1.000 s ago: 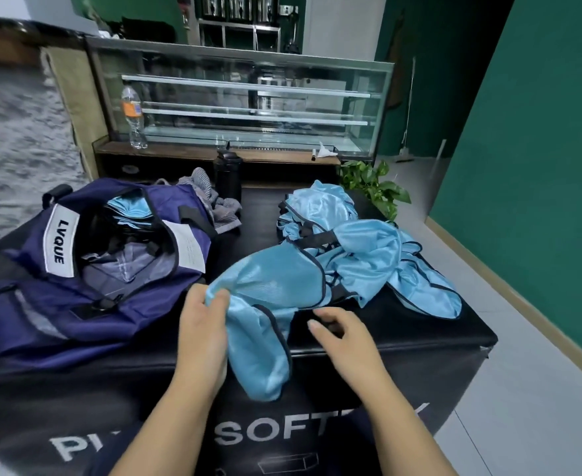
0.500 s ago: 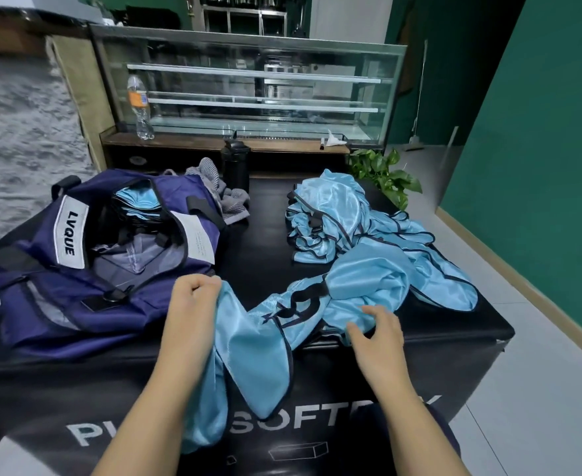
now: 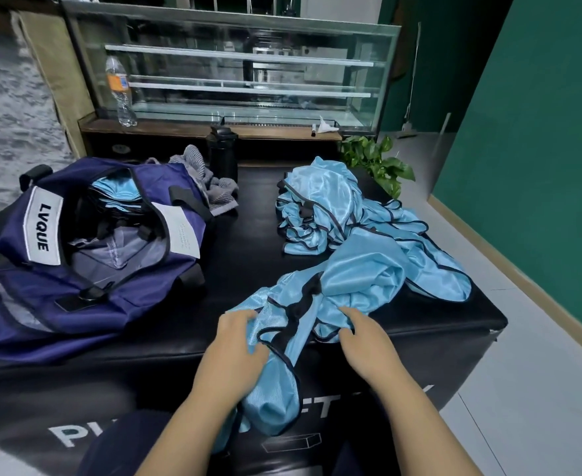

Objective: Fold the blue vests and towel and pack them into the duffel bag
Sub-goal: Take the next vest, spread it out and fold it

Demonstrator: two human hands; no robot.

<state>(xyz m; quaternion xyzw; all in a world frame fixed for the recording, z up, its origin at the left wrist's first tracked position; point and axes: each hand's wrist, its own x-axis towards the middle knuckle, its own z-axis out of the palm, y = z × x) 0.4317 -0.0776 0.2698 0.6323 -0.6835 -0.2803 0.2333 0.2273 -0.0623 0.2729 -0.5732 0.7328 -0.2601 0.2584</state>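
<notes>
1. Black table under both hands.
2. Navy duffel bag, unzipped, far left of the left hand; folded blue vests inside.
3. Loose vest pile beyond the right hand.
4. Blue vest between the hands, draped over the near edge.
5. Grey towel behind the bag.
6. Left hand grips the vest, fingers curled on the fabric.
7. Right hand pinches the vest's hem.

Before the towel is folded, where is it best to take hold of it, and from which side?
Probably the near flap of the grey striped towel, approached from the right, over bare table. It lies crumpled, wedged between the duffel bag on its left and the black bottle behind; that flap lies free.
</notes>
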